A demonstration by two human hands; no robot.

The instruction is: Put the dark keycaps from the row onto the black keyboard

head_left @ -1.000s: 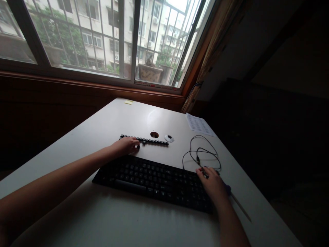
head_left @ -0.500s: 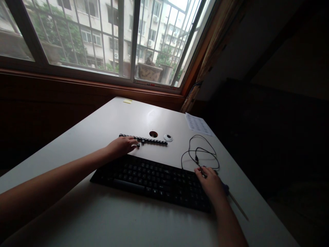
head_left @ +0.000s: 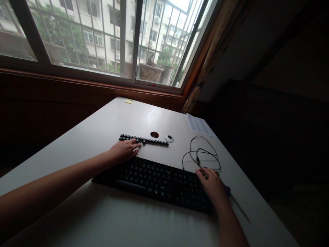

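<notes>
Taking the keyboard as the centre of a clock face with twelve towards the window, the bare near part of the white smooth-topped table [head_left: 123, 212] fills six o'clock. A screwdriver with a dark blue handle [head_left: 227, 190] and slim metal shaft lies between three and four, its shaft pointing to about five, the handle partly behind the wrist. The long black plastic keyboard [head_left: 156, 183] lies at the centre, keys up, slightly slanted, its left end under the shadowed forearm.

At three o'clock the right hand [head_left: 212, 181] rests over the keyboard's end, thumb and fingers closed around a slim dark object [head_left: 205, 175], too small to identify. A thin black cable [head_left: 190, 156] loops on the table at two o'clock, just beyond that hand.

At eleven o'clock, the left hand [head_left: 124, 151] reaches past the keyboard's far edge, thumb and index finger a little apart. A small black loose keycap [head_left: 140, 146] shows by the index fingertip; whether it is gripped I cannot tell. Beyond stretches a long row of black square keycaps [head_left: 155, 141], at twelve.

Farther on are a round dark cable hole [head_left: 154, 134] and, at its three o'clock, a white ring-shaped cover [head_left: 169, 138]. A printed white paper sheet [head_left: 199, 124] lies at one o'clock; yellow paper slips [head_left: 129, 101] lie between eleven and twelve, below the barred window [head_left: 128, 44].
</notes>
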